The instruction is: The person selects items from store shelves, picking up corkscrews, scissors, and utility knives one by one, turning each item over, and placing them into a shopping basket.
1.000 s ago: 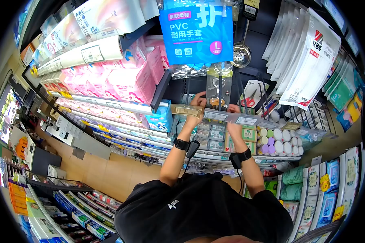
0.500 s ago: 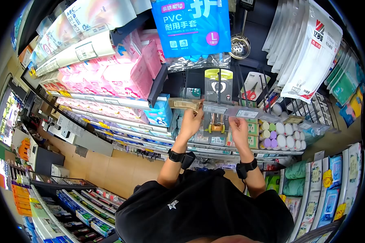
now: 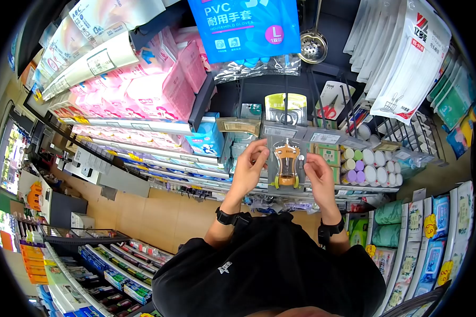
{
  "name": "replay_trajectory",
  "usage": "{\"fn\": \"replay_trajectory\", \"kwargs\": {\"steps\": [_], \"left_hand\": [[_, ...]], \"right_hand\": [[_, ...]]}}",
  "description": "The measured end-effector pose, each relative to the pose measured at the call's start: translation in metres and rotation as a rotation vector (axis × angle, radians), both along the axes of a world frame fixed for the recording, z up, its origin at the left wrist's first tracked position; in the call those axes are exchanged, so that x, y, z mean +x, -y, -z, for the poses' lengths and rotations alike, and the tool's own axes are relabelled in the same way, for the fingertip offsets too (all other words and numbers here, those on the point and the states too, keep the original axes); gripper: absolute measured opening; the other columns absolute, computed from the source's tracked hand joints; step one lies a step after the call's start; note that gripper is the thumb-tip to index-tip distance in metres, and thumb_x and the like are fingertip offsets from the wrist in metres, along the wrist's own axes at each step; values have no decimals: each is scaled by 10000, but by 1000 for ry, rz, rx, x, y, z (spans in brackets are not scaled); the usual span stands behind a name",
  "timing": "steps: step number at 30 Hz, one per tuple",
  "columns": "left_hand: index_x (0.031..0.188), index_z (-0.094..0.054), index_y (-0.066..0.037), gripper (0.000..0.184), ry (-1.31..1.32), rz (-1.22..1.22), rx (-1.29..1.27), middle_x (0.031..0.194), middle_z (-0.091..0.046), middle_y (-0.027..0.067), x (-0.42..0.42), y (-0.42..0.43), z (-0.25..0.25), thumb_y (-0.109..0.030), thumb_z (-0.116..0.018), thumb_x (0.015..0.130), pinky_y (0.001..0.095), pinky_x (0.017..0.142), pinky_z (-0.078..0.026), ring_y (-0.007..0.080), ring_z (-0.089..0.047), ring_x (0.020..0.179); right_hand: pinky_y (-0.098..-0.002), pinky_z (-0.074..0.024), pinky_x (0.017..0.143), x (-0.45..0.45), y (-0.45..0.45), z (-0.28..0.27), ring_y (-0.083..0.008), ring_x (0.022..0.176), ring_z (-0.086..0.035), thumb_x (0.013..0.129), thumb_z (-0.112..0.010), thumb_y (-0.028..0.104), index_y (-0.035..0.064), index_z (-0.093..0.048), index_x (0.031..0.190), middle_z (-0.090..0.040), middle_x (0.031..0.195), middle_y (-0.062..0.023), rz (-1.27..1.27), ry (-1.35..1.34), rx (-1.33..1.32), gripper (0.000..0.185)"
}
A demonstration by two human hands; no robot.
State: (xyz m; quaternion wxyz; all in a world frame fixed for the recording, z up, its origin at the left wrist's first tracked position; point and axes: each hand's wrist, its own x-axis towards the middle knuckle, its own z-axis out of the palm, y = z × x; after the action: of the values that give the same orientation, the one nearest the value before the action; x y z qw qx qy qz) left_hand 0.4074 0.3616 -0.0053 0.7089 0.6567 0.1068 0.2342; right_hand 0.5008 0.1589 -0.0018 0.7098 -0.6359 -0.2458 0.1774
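Note:
A clear-fronted blister pack point(image 3: 287, 165) hangs between my hands in front of the shelf rack. Inside it is an amber, hourglass-shaped article with yellow-green tips at its lower end; its exact kind is unclear. My left hand point(image 3: 250, 168) pinches the pack's left edge. At its right edge, my right hand point(image 3: 319, 176) is closed with thumb and curled fingers. Just above lies a price tag strip point(image 3: 283, 131) on the hook fronts, and behind it hangs a yellow-topped card pack point(image 3: 286, 106). A brown tag point(image 3: 239, 126) sits above my left hand.
Pink tissue packs point(image 3: 158, 98) fill the left shelf. A blue glove pack point(image 3: 244, 30), a slotted ladle point(image 3: 313, 46) and white bags point(image 3: 411, 63) hang above. Scissors point(image 3: 329, 108) hang at right, over round-ended rolls or tubs point(image 3: 372, 174). Wire hooks project forward.
The blister pack has come out from under the tag strip, toward me. My left hand has left the brown tag for its left edge; my right hand has moved slightly down and right.

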Motion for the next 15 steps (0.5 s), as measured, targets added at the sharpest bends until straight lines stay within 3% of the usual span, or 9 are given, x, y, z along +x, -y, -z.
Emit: {"fn": "replay_trajectory", "kwargs": {"steps": [9,15], "left_hand": [[1295,-546,7,313,10,19,-53,981,-634,16,-19,11,-2,-97,-585,1002,239,676,-507,62,-582,792],[1280,-547,1,294,-12,81,-73,992,-639,14,-31,10,3,-87,-582,1002,232,692,-507,60,-592,839]], "right_hand": [[-221,-442,840,-16,14,-5,-69,949,-579,980,-567,20,-1,-577,1205,-642,1053,-23,-39,-51,-15,226],[-218,-437,784,-25,19,1,-63,915,-551,977,-570,29,7,-562,1186,-621,1020,-2,-76,-47,-35,210]]}}
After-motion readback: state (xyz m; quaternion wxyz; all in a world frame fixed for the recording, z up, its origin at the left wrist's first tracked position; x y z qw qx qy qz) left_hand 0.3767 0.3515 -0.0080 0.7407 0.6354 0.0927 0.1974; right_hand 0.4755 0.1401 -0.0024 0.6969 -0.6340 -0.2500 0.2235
